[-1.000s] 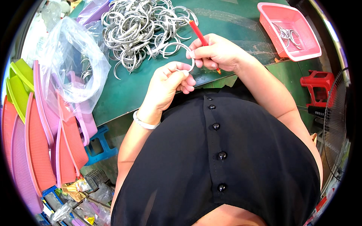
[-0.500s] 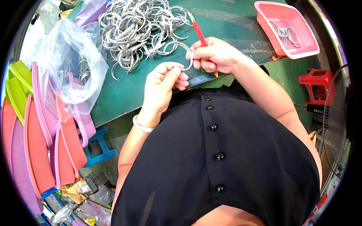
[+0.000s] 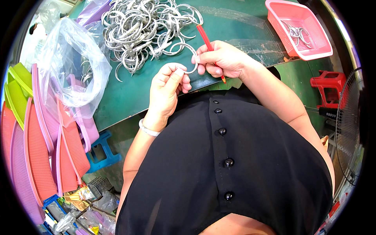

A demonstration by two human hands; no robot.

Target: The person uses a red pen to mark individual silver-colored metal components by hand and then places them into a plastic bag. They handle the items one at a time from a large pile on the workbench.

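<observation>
Between both hands, just over the near edge of the green table (image 3: 235, 23), is a thin silver metal ring (image 3: 196, 67), like a bangle. My left hand (image 3: 166, 84) is closed in a pinch on its lower end, thumb against the fingers. My right hand (image 3: 225, 58) grips the ring's right side with thumb and fingertips. A red pen (image 3: 203, 36) also rests in the right hand, slanting between the fingers with its tip pointing down toward me. Just beyond my hands lies a heap of similar silver rings (image 3: 131, 35), tangled together.
A pink basket (image 3: 275, 29) at the far right holds a few silver rings (image 3: 299, 36). A clear plastic bag (image 3: 76, 58) and stacked coloured baskets (image 3: 41, 152) crowd the left. Stools, one red (image 3: 329, 88) and one blue (image 3: 103, 152), and a fan (image 3: 348, 121) stand around the table.
The red pen has shifted slightly down and left in my right hand. Both hands keep their hold on the ring, with only small finger movements.
</observation>
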